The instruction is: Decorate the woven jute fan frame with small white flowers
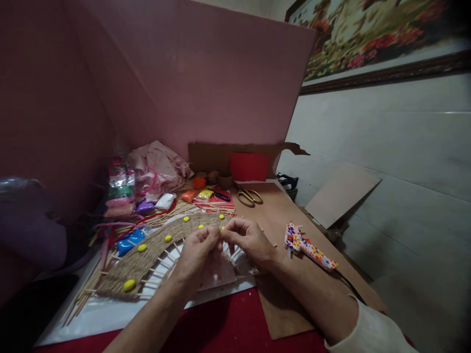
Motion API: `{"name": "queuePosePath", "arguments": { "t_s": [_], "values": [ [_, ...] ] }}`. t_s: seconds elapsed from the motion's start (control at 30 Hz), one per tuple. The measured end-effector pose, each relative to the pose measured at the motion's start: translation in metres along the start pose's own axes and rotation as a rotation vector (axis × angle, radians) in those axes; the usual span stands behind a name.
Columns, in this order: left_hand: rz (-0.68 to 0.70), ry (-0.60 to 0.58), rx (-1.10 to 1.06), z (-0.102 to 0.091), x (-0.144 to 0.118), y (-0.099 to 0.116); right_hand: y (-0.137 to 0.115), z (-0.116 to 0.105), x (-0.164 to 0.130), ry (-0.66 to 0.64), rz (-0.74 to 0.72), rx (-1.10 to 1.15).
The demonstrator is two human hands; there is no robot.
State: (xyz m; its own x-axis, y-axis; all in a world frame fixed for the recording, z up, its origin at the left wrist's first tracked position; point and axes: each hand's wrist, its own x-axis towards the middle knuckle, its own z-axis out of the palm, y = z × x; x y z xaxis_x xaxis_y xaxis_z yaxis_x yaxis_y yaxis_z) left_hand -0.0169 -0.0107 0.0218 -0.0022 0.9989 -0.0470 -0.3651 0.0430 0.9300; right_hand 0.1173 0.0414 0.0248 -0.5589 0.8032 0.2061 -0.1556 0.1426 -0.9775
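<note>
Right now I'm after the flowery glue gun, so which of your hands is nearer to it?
Right. The right hand sits just left of the glue gun, not touching it; the left hand is farther left, over the woven fan piece.

Counts: 2 hands, left hand (196, 250) and right hand (248, 240), fingertips touching. 1 woven jute arc (147, 257) just left of the left hand, carrying 7 yellow beads (129, 284) (more may be hidden under the hands). 1 pair of scissors (249, 197) beyond the right hand. 1 patterned glue gun (308, 247) right of the right hand. 1 red card (249, 166) far behind the hands.
</note>
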Motion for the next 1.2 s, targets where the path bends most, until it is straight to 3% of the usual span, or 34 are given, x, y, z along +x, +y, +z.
{"name": "queuePosePath", "arguments": {
  "t_s": [0.2, 0.37, 0.5, 0.63, 0.8, 0.9, 1.07, 1.2],
  "values": [
    [0.09, 0.081, 0.24, 0.0, -0.001, -0.001, 0.008, 0.006, -0.004, 0.103, -0.05, -0.134],
    [0.103, -0.093, 0.233, -0.004, -0.002, 0.001, 0.009, 0.005, -0.004, -0.007, 0.018, 0.016],
    [0.001, -0.205, 0.025, -0.007, 0.0, 0.0, 0.007, 0.0, -0.002, -0.09, 0.021, 0.124],
    [-0.042, -0.122, -0.081, -0.005, 0.003, -0.001, 0.006, -0.002, -0.001, -0.052, 0.008, 0.084],
    [-0.017, -0.059, -0.025, -0.003, 0.001, 0.002, 0.006, -0.005, 0.001, -0.027, -0.025, -0.051],
    [0.006, -0.023, 0.09, -0.003, 0.0, 0.002, 0.003, -0.007, 0.0, -0.016, -0.123, -0.236],
    [0.133, 0.119, 0.485, -0.004, 0.003, 0.0, -0.002, -0.008, -0.005, 0.024, -0.408, -0.683],
    [0.124, 0.054, 0.548, -0.006, 0.004, -0.002, 0.0, -0.007, -0.007, -0.004, -0.537, -0.794]
  ]
}}
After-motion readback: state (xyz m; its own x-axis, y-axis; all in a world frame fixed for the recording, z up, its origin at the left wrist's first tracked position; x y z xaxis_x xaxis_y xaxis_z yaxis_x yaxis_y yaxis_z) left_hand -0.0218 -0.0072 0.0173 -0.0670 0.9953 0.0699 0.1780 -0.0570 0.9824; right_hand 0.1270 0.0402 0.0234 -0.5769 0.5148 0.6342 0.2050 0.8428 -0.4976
